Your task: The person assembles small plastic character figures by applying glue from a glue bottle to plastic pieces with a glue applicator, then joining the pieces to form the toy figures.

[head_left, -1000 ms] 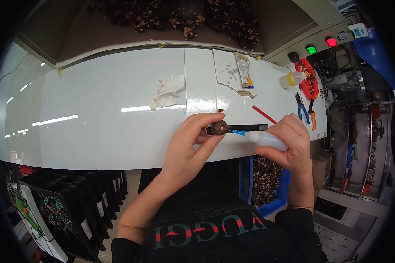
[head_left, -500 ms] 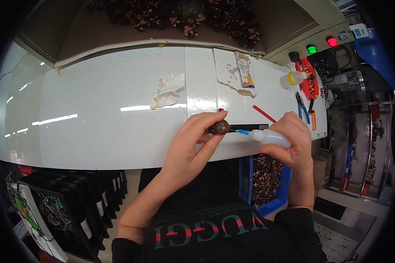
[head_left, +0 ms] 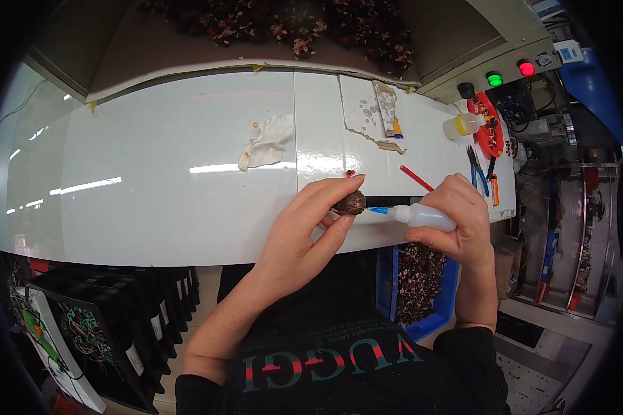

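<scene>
Between the thumb and fingers of my left hand [head_left: 310, 225] is a small dark brown ball-shaped piece [head_left: 351, 203], partly covered by the fingers. A tiny red-and-black bit [head_left: 350, 173] shows just beyond the index finger; whether it belongs to the piece I cannot tell. My right hand [head_left: 460, 218] grips a translucent white squeeze bottle [head_left: 428, 216], tilted nearly level. Its blue needle tip [head_left: 378, 209] points left, at or very close to the ball's right side; contact is too small to make out.
A crumpled cloth [head_left: 266, 143], a red stick [head_left: 417, 178], and blue-handled pliers [head_left: 477, 171] lie on the white table. Near a yellow-ringed bottle [head_left: 460, 126] sits a red tray [head_left: 488, 131]. A blue crate [head_left: 450, 297] of small parts stands below the table edge. Many small figures [head_left: 284, 28] fill the booth behind.
The blue needle tip has shifted slightly left and nearer me. The brown ball has turned a little in my left fingers. Both hands keep their holds.
</scene>
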Available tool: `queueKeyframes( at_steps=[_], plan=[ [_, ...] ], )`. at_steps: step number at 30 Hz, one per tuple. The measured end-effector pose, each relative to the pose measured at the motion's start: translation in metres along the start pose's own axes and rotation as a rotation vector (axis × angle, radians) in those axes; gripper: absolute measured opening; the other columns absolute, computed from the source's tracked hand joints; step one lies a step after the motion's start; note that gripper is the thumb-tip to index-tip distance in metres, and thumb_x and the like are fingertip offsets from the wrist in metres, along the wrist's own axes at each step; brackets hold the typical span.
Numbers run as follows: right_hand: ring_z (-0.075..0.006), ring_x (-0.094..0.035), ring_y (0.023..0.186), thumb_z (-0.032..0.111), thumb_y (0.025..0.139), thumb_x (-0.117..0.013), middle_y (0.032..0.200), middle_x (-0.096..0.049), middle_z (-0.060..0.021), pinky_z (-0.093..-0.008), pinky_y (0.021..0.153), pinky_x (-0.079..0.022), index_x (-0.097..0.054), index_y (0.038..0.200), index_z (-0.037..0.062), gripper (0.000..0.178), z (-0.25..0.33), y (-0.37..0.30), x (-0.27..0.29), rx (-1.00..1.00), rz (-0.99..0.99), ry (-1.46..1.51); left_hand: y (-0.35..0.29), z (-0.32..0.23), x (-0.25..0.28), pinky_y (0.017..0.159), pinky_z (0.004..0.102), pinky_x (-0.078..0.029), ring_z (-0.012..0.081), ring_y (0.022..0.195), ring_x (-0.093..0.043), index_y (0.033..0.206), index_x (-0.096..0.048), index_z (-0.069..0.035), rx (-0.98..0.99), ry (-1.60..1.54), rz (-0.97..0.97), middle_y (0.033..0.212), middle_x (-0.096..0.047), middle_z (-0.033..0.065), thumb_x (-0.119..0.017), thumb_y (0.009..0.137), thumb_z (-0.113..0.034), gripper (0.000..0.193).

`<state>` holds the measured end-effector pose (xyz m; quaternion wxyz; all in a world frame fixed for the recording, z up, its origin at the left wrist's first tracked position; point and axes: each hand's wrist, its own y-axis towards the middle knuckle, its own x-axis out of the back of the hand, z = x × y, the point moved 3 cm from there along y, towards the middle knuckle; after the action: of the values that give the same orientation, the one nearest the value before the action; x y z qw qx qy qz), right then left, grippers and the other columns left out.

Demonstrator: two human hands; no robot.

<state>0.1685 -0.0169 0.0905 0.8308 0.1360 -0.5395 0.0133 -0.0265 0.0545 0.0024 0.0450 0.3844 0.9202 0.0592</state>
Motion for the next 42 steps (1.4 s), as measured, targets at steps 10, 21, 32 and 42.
queueKeyframes(
  at_steps=[10, 21, 32, 42],
  plan=[
    [-0.0207, -0.049, 0.061, 0.041, 0.058, -0.082, 0.065, -0.053, -0.0030, -0.0316, 0.057, -0.037, -0.062, 0.074, 0.0067, 0.043, 0.002, 0.003, -0.001, 0.007, 0.020, -0.009, -0.001, -0.003, 0.001, 0.079, 0.0238, -0.046, 0.0137, 0.101, -0.055, 0.134, -0.048, -0.007, 0.016, -0.020, 0.035, 0.123, -0.053, 0.0094, -0.054, 0.086, 0.002, 0.049],
    [-0.0102, -0.054, 0.080, 0.014, 0.084, -0.066, 0.095, -0.060, -0.0040, -0.0233, 0.075, -0.043, -0.058, 0.110, 0.0026, 0.030, -0.117, -0.037, -0.025, -0.629, -0.451, 0.411, -0.003, -0.001, -0.003, 0.074, 0.0236, -0.047, 0.0120, 0.092, -0.056, 0.129, -0.050, -0.005, 0.091, -0.129, -0.072, 0.112, -0.056, 0.0077, -0.056, 0.088, -0.002, 0.041],
    [-0.0184, -0.056, 0.091, 0.001, 0.081, -0.064, 0.096, -0.058, -0.0075, -0.0297, 0.080, -0.046, -0.059, 0.105, 0.0043, 0.024, -0.044, -0.051, -0.019, -0.379, -0.538, 0.153, 0.002, 0.010, -0.010, 0.084, 0.0271, -0.048, 0.0099, 0.095, -0.052, 0.130, -0.039, 0.002, 0.092, -0.284, -0.144, 0.111, -0.050, 0.0068, -0.052, 0.090, 0.002, 0.042],
    [-0.0231, -0.059, 0.091, 0.001, 0.080, -0.063, 0.096, -0.060, -0.0086, -0.0315, 0.080, -0.047, -0.064, 0.094, 0.0044, 0.015, -0.009, 0.031, -0.062, -0.071, 0.087, 0.161, -0.006, 0.000, -0.008, 0.073, 0.0216, -0.046, 0.0083, 0.088, -0.057, 0.126, -0.044, 0.001, 0.111, -0.297, -0.247, 0.109, -0.057, 0.0077, -0.059, 0.088, -0.002, 0.041]
  ],
)
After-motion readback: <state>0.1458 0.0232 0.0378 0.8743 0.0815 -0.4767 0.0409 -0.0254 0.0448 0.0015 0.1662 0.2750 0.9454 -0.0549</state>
